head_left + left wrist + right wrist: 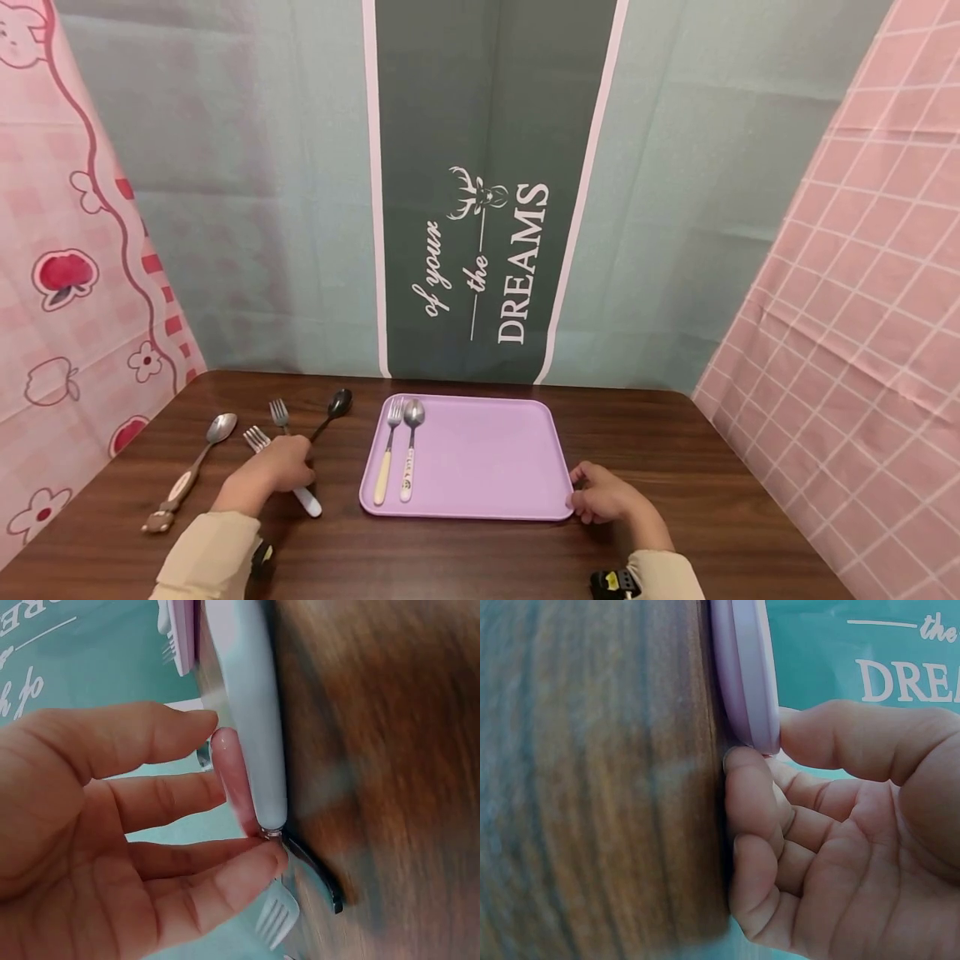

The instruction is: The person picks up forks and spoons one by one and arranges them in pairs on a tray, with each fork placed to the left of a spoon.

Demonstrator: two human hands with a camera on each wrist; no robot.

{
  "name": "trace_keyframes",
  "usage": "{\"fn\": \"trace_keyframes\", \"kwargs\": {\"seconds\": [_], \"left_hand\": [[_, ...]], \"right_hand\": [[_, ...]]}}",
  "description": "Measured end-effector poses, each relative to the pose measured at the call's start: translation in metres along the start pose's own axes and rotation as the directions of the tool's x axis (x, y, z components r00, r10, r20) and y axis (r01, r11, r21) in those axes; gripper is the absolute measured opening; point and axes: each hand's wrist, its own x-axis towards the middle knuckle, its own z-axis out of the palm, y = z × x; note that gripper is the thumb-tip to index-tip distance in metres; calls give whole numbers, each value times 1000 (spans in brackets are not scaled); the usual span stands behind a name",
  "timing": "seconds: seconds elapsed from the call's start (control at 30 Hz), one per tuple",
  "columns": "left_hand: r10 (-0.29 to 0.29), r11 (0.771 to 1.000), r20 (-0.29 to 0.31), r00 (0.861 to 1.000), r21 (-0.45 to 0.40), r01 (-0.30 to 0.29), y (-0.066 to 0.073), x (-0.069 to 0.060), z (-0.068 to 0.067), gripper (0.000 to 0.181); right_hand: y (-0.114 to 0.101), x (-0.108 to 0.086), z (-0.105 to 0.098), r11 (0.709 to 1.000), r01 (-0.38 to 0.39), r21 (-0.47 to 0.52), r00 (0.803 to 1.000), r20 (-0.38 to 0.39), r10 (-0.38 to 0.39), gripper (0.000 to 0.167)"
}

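My left hand (276,467) is over a group of cutlery at the table's left, beside a fork with a white handle (251,712). In the left wrist view its fingers are fairly straight around a short pink handle (236,776), thumb near its end. A second fork (279,412) and a black spoon (340,403) reach out from beyond the hand, which hides their handles. My right hand (600,493) pinches the near right corner of the purple tray (491,458), thumb on the rim and curled fingers beneath.
On the tray's left side lie a fork with a cream handle (383,477) and a spoon with a patterned white handle (407,473), side by side. A long spoon with a bear-shaped handle end (180,487) lies at far left on the brown wooden table (450,562). Cloths hang behind and beside.
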Motion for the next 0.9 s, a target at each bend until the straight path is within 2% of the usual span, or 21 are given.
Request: {"fn": "trace_keyframes", "kwargs": {"seconds": [0.23,0.47,0.9], "left_hand": [[-22,1000,-42,999,3,22,-4,1,0,16],[-67,995,-39,997,-75,64,-5,1,1,18],[-86,991,-71,994,-106,78,-4,1,3,18]], "right_hand": [[-1,-2,0,1000,-14,-11,1000,16,15,24],[-1,-2,-1,1000,-17,-15,1000,15,17,24],[-3,-2,-1,1000,-23,-16,1000,3,23,24]]}}
